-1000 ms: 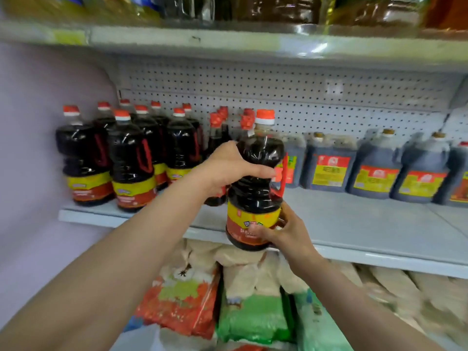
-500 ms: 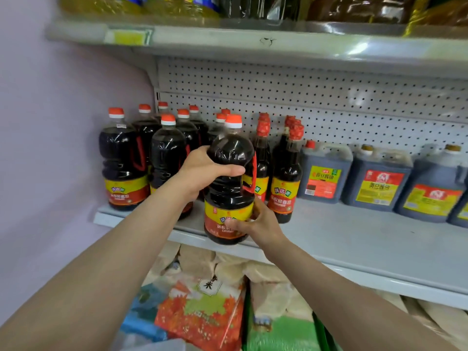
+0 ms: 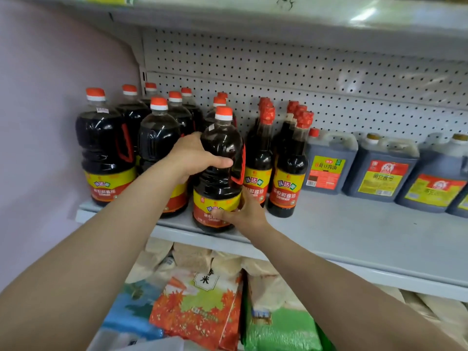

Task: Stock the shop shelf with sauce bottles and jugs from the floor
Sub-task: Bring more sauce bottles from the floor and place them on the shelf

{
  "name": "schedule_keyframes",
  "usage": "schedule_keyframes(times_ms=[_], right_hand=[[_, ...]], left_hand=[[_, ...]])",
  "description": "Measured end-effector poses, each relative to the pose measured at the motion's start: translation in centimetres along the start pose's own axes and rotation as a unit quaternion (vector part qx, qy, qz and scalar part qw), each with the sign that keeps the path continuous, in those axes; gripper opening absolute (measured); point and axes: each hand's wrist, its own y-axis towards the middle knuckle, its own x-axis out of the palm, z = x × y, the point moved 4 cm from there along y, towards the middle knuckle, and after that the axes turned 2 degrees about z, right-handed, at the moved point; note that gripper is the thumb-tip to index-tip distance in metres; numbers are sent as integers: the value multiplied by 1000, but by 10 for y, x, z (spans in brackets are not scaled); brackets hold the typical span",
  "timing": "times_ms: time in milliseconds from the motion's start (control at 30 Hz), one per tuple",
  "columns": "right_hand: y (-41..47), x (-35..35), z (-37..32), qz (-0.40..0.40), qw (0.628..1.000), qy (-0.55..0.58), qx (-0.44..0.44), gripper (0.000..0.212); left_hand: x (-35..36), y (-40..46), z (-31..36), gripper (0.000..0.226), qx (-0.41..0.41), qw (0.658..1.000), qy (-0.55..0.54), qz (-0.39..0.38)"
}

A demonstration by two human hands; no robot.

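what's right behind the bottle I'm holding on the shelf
Two orange caps of more bottles show behind the held bottle; their bodies are mostly hidden by it. Pegboard lies further back.

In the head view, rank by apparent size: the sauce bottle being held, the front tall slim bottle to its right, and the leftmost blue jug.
1. held sauce bottle, nearest the camera, so partly inflated.
2. slim bottle
3. blue jug; these two look alike overall, so unranked.

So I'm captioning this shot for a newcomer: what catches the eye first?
The big dark sauce bottle at the shelf's front edge, with the left hand round its shoulder and the right hand at its label. Behind stand matching red-capped bottles; to the right, a row of blue jugs.
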Motion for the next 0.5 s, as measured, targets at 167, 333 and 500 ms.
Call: schedule_keyframes(times_ms=[167,333,500], right_hand=[[11,9,0,12,1000,-26,5,90],[19,14,2,20,998,-59,8,97],[14,12,2,26,996,-83,15,90]], left_hand=[[-5,7,-6,112,1,999,26,31],[-4,8,-8,100,3,998,37,60],[-2,6,-12,92,10,995,52,89]])
